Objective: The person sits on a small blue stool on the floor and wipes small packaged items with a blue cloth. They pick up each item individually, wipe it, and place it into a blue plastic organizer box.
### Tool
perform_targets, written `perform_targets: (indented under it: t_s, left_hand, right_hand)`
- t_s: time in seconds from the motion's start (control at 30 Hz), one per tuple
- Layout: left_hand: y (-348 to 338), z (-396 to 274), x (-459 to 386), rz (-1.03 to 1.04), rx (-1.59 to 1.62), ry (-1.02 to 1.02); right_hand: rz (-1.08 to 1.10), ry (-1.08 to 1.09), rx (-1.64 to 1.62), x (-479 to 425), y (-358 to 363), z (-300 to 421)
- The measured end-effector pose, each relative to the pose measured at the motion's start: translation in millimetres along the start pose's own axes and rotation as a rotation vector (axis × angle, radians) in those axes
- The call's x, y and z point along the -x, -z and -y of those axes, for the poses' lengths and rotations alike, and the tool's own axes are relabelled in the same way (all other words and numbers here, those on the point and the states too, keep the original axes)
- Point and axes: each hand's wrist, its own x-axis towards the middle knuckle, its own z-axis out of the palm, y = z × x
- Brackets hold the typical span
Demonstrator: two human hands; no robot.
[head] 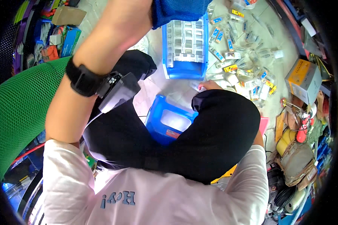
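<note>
My left hand (132,17) reaches to the top edge, where blue fabric (180,9) covers or meets it; its fingers are hidden. A black strap (83,80) with a boxy device is on that arm. Just below the fabric stands a blue plastic bin (186,73) with rows of small clear plastic cases (187,42). My right hand (210,85) shows partly beyond my bent right knee, low by the floor; whether it holds something is unclear. Clear small packages (231,67) with blue, yellow or orange labels lie scattered to its right. Another blue plastic bin (153,123) sits between my legs.
Green mesh (25,104) bulges at the left, beside packed goods. At the right stand a grey and yellow cardboard box (304,81), a red object (302,135) and a heap of bags and cartons (295,163). A pink object (264,125) shows behind my right arm.
</note>
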Motion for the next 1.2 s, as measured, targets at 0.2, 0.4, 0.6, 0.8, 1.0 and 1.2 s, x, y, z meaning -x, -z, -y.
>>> perform_targets:
  t_s: [0.2, 0.4, 0.6, 0.8, 1.0, 1.2]
  left_hand:
    - [12.7, 5.2, -0.8, -0.093, -0.046, -0.016]
    - [11.9, 4.8, 4.6, -0.148, -0.103, -0.04]
    - [15.4, -1.8, 18.5, -0.098, -0.081, -0.027]
    - [5.5, 8.2, 31.6, 0.035, -0.083, 0.033]
    - [-15.1, 19.2, 45.2, 0.119, -0.106, 0.084]
    - [-22.0, 14.1, 61.2, 0.193, -0.018, 0.108]
  right_hand:
    - [-0.39, -0.293, -0.399, 49.7, -0.2, -24.4]
    - [-1.142, 0.085, -1.173, 170.2, 6.9, -4.9]
    - [-1.427, 0.483, -1.481, 329.1, 5.2, 142.4]
    - [-1.394, 0.612, -1.572, 363.8, -46.2, 272.5]
    - [-0.851, 0.889, -1.452, 326.2, -33.4, 371.4]
    - [-0.969, 0.704, -1.286, 281.2, 39.6, 429.6]
